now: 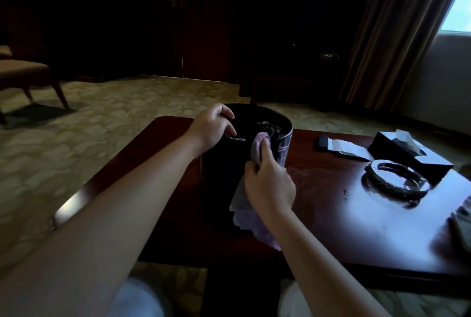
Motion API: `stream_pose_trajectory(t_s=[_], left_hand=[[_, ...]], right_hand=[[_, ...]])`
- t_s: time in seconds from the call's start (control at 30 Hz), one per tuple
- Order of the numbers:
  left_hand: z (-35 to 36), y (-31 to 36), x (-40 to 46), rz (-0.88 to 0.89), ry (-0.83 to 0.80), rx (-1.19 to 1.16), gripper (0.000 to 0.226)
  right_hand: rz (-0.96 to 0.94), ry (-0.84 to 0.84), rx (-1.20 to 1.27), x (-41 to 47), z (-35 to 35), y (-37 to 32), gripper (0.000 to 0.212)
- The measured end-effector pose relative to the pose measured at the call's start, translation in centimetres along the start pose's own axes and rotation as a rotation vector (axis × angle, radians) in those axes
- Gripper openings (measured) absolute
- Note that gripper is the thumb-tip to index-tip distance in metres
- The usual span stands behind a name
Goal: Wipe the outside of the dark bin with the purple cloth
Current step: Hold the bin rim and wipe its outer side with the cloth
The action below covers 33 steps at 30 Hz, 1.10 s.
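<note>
Dark bin [219,163], on bench [331,214]: left hand [212,125] gripped rim; right hand [270,184] clutched purple cloth [254,151] against wall. Advised: brace firmly, sweep downward.

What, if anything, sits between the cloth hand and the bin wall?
Nothing visible. The right hand grips the purple cloth and holds it against the near outer wall of the dark bin, with the cloth's top folded up at the rim. The left hand grips the rim on the far left, clear of the cloth.
</note>
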<state>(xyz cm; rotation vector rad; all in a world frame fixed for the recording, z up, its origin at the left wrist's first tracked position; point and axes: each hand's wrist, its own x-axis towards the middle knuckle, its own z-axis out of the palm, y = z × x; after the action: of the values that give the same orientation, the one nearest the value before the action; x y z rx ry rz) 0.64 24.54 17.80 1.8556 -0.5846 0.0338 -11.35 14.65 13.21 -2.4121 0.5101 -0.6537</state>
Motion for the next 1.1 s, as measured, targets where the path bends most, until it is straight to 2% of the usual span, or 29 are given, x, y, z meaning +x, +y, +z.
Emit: stream_pose_trajectory(t_s=[0.07, 0.2, 0.33, 0.5, 0.63, 0.7, 0.77, 0.83, 0.93, 1.1], left_hand=[[-0.5, -0.1, 0.1, 0.006, -0.017, 0.027, 0.024], [-1.3, -0.3, 0.0, 0.048, -0.038, 0.12, 0.021], [-1.5, -0.5, -0.3, 0.104, -0.054, 0.176, 0.017], [-1.0, -0.3, -0.2, 0.141, -0.102, 0.305, 0.018], [-0.3, -0.4, -0.2, 0.088, -0.145, 0.247, 0.018], [0.4, -0.4, -0.2, 0.051, -0.161, 0.234, 0.015], [1.2, -0.2, 0.0, 0.033, -0.139, 0.426, 0.006], [1.7, -0.1, -0.1, 0.047, -0.095, 0.619, 0.012], [1.7, -0.2, -0.4, 0.067, -0.081, 0.644, 0.022], [1.9, -0.2, -0.4, 0.059, -0.076, 0.669, 0.028]], right_hand=[[0.047, 0.015, 0.006, 0.3, -0.1, 0.2, 0.06], [-0.11, -0.042, -0.138, -0.7, 1.1, -0.8, 0.062], [-0.035, 0.022, -0.07, -0.2, 1.1, -0.7, 0.061], [-0.161, -0.091, -0.145, -0.8, 2.1, -2.0, 0.065], [-0.04, -0.015, -0.076, -0.2, 0.8, -0.1, 0.063], [-0.059, -0.068, -0.067, -0.5, 0.7, 0.3, 0.065], [-0.133, -0.135, -0.079, -0.5, 0.6, 0.1, 0.067], [-0.141, -0.132, -0.022, -0.3, 0.4, 0.2, 0.067], [-0.09, -0.104, 0.152, -1.4, 1.0, 0.6, 0.065], [-0.036, -0.053, -0.008, -3.7, 3.9, 3.1, 0.062]])
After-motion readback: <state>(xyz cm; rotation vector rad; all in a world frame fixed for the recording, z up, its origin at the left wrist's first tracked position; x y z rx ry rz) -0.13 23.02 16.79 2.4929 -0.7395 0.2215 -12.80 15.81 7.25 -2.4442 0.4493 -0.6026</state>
